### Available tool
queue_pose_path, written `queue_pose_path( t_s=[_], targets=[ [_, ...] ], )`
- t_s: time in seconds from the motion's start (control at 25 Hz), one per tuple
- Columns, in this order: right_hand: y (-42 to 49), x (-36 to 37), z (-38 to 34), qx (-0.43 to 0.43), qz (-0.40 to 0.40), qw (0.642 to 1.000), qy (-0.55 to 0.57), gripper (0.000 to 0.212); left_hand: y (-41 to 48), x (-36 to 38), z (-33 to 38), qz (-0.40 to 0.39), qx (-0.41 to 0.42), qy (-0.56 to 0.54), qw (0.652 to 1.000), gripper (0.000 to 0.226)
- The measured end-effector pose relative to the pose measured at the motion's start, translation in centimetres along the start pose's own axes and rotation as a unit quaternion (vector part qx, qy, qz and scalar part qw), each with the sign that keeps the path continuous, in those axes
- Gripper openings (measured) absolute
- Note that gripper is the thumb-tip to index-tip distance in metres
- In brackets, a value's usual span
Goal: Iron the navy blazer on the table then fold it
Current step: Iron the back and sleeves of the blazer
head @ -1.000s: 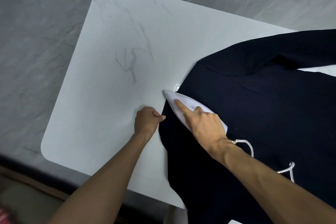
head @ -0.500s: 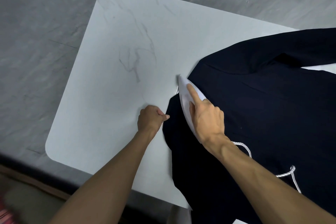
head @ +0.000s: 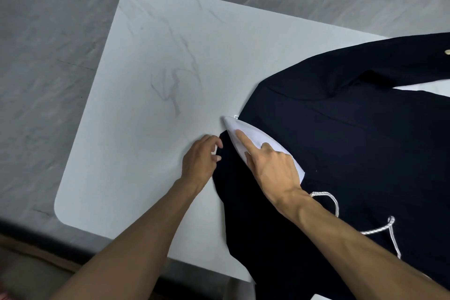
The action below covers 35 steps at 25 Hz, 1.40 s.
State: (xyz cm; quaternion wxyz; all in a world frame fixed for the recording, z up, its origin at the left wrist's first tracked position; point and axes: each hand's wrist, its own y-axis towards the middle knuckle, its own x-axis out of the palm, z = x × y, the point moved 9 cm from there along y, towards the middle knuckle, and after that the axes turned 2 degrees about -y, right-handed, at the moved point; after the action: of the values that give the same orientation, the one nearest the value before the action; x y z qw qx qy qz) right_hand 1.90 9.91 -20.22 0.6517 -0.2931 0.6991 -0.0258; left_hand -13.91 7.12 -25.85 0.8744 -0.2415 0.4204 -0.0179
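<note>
No legible text anywhere

The counter [head: 151, 129] is finished in pale white-grey and crossed by faint grey marble veins. The blazer [head: 353, 153] is coloured a plain, very dark navy. A single pale gold button [head: 447, 51] is shown on its sleeve at the far right. The iron [head: 246, 131] is cased in plain white. Its cord [head: 336, 202] is braided in white with a fine speckled weave. The floor [head: 48, 56] is streaked in mottled grey.
</note>
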Motion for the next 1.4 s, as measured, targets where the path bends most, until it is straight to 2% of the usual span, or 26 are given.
queue_pose_path(
  t_s=[0.24,0.44,0.56,0.68,0.76,0.88,1.0,1.16,1.4],
  targets=[
    [1.3,-1.2,2.6,0.050,0.021,0.998,0.012,0.069,0.3,0.0,-0.1,-0.015,-0.016,0.014,1.000,0.031],
    [2.2,-2.7,6.9,0.148,0.057,0.981,0.109,0.059,0.4,0.0,0.2,-0.024,-0.009,0.023,0.999,0.028],
    [2.0,-3.4,6.3,0.116,0.057,0.976,0.174,0.057,0.8,0.0,0.8,-0.025,0.017,0.012,0.999,0.029],
    [2.7,-3.6,4.4,0.062,0.036,0.988,0.136,0.058,1.4,-0.5,3.4,0.016,0.088,-0.013,0.996,0.034],
    [3.5,-3.6,4.4,0.070,0.037,0.992,0.100,0.057,1.6,0.9,4.7,0.009,0.128,0.060,0.990,0.050],
    [3.9,-3.7,5.7,0.111,0.052,0.989,0.084,0.056,1.5,3.4,4.7,-0.019,0.128,0.206,0.970,0.057],
    [3.3,-3.5,7.4,0.145,0.059,0.983,0.097,0.057,1.6,3.7,4.5,-0.053,0.104,0.245,0.962,0.057],
    [1.6,-3.6,11.0,0.226,0.079,0.955,0.173,0.054,1.5,3.4,4.9,-0.059,0.102,0.268,0.956,0.057],
    [2.6,-3.8,7.0,0.118,0.049,0.977,0.169,0.057,1.6,3.4,4.7,-0.063,0.101,0.275,0.954,0.058]
  ],
)
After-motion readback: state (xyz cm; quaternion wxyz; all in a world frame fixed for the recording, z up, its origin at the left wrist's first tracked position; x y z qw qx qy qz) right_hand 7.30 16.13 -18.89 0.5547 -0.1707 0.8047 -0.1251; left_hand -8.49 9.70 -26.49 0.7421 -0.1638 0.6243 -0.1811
